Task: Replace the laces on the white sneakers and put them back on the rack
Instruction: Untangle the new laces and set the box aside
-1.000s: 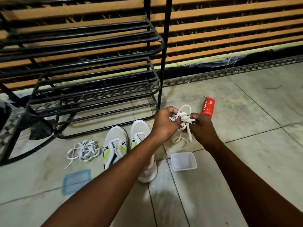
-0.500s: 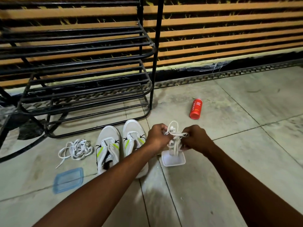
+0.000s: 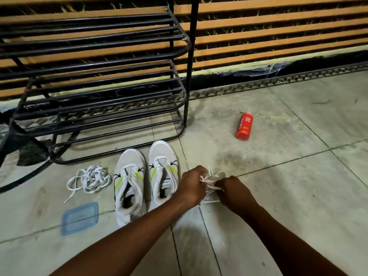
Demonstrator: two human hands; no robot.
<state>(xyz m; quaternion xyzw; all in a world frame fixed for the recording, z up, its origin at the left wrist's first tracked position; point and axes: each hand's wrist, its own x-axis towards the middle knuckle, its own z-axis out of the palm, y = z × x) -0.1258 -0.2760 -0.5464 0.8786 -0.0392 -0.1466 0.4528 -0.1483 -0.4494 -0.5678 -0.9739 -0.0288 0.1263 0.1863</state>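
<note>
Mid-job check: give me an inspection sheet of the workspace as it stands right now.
Surface: tiled floor, stained in patches.
Job's things: two white sneakers side by side in front of the black rack, toes toward it, apparently unlaced; a bundle of white laces between the hands; a loose pile of laces on the floor left of the sneakers.
Clutter: red bottle lying on its side; blue lid flat on the floor.
Grippers: left hand and right hand both grip the bundle.
Cables: nothing seen.
Surroundings: slatted wall behind the rack.
</note>
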